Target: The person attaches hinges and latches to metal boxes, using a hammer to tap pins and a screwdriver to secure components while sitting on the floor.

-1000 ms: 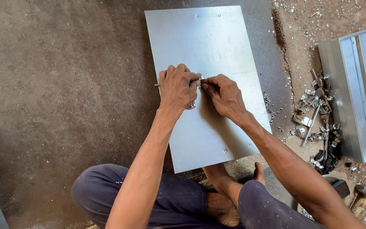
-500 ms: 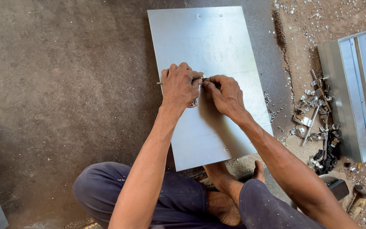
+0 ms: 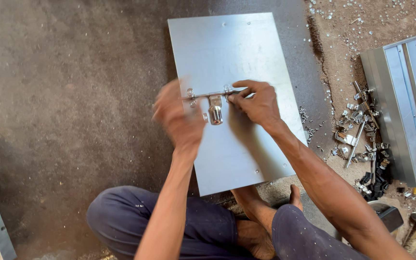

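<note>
- Metal sheet [image 3: 246, 149]: flat grey rectangular panel lying on the dark floor [image 3: 73, 96], just in front of the seated person's crossed legs.
- Sliding bolt latch [image 3: 214, 103]: shiny, lies across the sheet's middle, rod horizontal, handle knob pointing toward the person.
- Right hand [image 3: 258, 103]: fingers curled, fingertips pinching the right end of the latch rod, pressing it to the sheet.
- Left hand [image 3: 176, 115]: motion-blurred, raised over the sheet's left edge beside the latch; grip cannot be told, nothing seen in it.
- Loose hardware pile [image 3: 362, 130]: silvery fittings scattered on the dirt to the right, next to a grey metal box [image 3: 405, 101].
</note>
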